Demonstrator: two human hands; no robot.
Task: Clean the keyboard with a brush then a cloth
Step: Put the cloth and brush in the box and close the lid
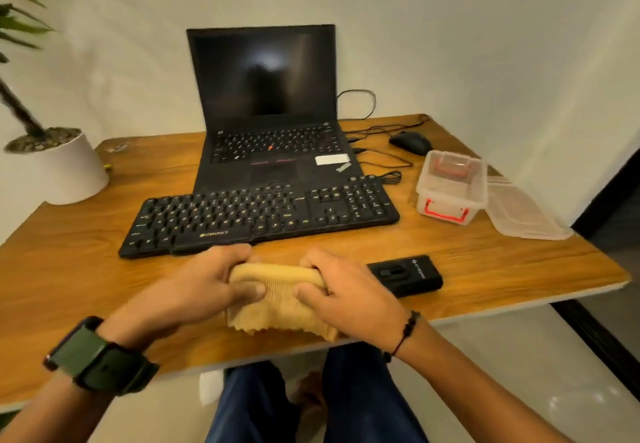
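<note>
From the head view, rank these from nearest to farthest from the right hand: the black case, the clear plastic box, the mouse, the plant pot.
From the right hand:
1. Black case, just to its right.
2. Clear plastic box, farther back on the right.
3. Mouse, behind the box.
4. Plant pot, far left corner.

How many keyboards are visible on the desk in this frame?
2: the external black keyboard lying just beyond the hands, and the laptop's built-in keyboard directly behind it. None appears hidden.
</note>
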